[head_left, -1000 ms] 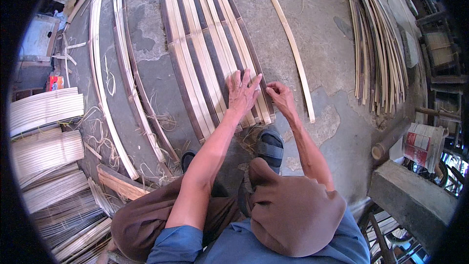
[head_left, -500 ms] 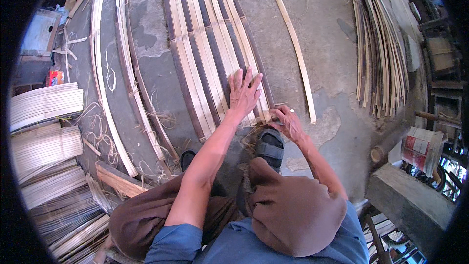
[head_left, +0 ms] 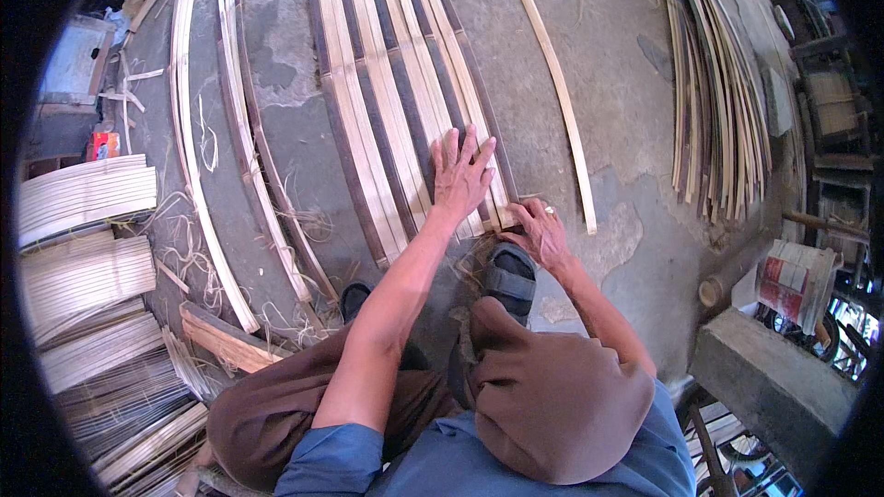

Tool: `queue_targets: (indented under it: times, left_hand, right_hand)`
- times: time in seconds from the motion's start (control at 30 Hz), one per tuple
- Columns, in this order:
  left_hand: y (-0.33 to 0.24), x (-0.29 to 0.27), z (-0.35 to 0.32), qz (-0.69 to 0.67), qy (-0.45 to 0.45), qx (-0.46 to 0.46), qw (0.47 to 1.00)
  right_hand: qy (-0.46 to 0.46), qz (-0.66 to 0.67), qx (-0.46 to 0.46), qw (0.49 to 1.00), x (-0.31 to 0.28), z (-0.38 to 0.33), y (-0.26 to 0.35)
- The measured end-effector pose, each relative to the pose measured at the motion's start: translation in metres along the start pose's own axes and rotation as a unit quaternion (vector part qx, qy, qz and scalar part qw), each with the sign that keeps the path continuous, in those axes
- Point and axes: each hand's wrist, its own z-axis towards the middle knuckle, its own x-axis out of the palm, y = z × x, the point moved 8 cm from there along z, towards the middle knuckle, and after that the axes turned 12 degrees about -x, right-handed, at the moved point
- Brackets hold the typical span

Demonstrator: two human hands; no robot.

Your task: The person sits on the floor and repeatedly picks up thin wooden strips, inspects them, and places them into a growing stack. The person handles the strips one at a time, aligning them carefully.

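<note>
Side by side on the concrete floor lie several long bamboo strips [head_left: 373,83], pale and dark bands alternating, their near ends just ahead of my feet. My left hand [head_left: 460,182] rests flat on the right part of this row, fingers spread. At the row's near right corner, my right hand [head_left: 541,232] has its fingers bent around the end of an outermost bamboo strip [head_left: 500,212], thumb toward me. A ring shows on one of its fingers. Exactly how the fingertips meet the strip is partly hidden.
One pale strip [head_left: 562,97] lies apart to the right, with a bundle of strips [head_left: 718,101] beyond. More long strips [head_left: 189,143] and curly shavings [head_left: 198,267] lie left. Stacked slats [head_left: 87,276] stand far left. A concrete block [head_left: 773,368] and a bucket [head_left: 792,281] are right.
My right hand has shifted slightly, its fingers straightening a little along the strip's end. The left hand stays in place on the strips.
</note>
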Motion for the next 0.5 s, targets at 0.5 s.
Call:
queue_targets:
  times: [0.5]
  left_hand:
    - [-0.0014,0.0014,-0.0023,0.026,0.004,0.023,0.999]
  right_hand:
    - [-0.013,-0.014,0.012,1.000,0.0083,-0.0013,-0.0049]
